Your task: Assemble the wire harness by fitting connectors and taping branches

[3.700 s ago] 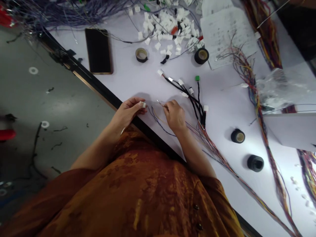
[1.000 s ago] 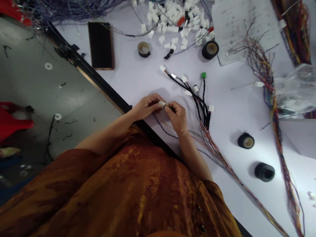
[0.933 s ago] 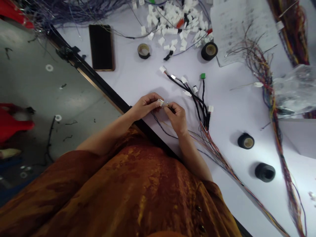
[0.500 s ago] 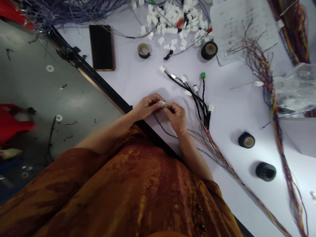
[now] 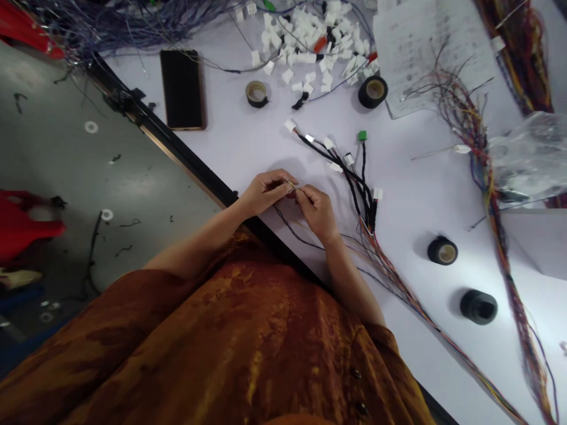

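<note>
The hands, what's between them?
A thin wire with a shiny tip shows between the left hand and the right hand. Their fingers cover the rest, so I can't see what else is there.

Mottled rust-orange shirt (image 5: 248, 348), wide loose sleeves (image 5: 106, 319), dark round buttons (image 5: 355, 373), bare forearms (image 5: 208, 233)

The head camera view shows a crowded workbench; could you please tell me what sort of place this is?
This looks like a wire-harness assembly bench: a heap of white plastic connector housings, a bundled black wire harness, and rolls of black electrical tape.
</note>
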{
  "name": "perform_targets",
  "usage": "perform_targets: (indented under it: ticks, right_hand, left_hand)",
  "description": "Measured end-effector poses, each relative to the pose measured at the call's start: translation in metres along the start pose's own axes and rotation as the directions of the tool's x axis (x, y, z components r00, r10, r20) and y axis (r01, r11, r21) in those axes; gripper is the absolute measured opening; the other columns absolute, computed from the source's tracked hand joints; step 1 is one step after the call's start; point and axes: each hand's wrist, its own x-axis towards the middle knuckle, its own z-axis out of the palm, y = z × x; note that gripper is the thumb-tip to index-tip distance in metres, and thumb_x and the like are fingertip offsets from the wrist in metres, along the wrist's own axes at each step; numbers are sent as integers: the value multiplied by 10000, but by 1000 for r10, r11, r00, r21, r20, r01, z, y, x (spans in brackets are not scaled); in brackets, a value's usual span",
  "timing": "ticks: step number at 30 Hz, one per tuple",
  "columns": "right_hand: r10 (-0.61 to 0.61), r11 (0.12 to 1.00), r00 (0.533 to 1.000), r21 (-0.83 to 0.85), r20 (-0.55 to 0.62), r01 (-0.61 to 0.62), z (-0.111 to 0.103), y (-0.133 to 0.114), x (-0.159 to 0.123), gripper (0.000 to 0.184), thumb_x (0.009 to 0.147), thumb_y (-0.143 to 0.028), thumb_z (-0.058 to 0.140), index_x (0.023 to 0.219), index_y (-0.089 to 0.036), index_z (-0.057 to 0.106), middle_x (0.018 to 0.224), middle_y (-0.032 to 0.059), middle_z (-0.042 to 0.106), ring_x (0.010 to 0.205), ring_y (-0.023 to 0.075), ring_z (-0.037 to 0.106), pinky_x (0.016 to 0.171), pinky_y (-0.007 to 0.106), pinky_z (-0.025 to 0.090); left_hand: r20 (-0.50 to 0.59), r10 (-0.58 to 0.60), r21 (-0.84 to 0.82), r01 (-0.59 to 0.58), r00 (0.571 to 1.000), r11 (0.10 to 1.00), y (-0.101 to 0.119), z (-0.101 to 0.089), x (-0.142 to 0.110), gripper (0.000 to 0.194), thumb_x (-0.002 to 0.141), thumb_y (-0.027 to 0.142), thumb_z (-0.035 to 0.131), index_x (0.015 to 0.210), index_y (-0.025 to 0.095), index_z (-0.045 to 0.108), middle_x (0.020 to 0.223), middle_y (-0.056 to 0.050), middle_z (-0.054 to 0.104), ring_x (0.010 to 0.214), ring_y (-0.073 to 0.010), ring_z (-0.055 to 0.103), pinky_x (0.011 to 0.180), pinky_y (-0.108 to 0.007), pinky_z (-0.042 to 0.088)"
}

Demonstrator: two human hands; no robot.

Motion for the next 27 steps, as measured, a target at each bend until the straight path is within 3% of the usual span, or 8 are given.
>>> perform_targets:
  ticks: [5, 11, 18, 27]
  right_hand:
    - [69, 995, 997, 67, -17, -68, -2, 0, 1, 294, 919, -401, 557, 730, -188, 629, 706, -7, 550, 704, 123, 516, 703, 279, 421]
    - [248, 950, 969, 203, -24, -238, -5, -3, 1, 197, 812, -381, 663, 794, -186, 644, 670, -41, 531, 627, 95, 457, 595, 245, 382]
    - [246, 932, 967, 288, -62, -219, -3, -4, 0, 190, 888, -393, 553, 812, -221, 528, 653, -53, 433, 581, 87, 392, 547, 244, 343]
    - [194, 974, 978, 136, -77, -183, -1, -9, 0, 177, 868, -351, 596, 793, -193, 621, 679, -38, 493, 637, 97, 414, 625, 256, 381]
  left_hand:
    - [43, 58, 60, -61, 997, 996, -2, -3, 1, 199, 882, 352, 672, 840, 159, 642, 746, -13, 646, 656, -87, 589, 640, -213, 485]
    - [38, -35, -6, 35, 999, 999, -8, -7, 0, 228, 873, 401, 690, 855, 187, 614, 631, 34, 516, 486, -62, 439, 462, -190, 382]
    - [-8, -98, -176, 95, 995, 980, -5, -7, 2, 273, 849, 443, 720, 947, 193, 671, 691, 16, 567, 571, -81, 538, 536, -202, 471]
    - [-14, -142, -202, 136, 990, 970, -7, -9, 3, 268, 846, 404, 727, 977, 170, 707, 742, -4, 630, 580, -70, 564, 561, -187, 496]
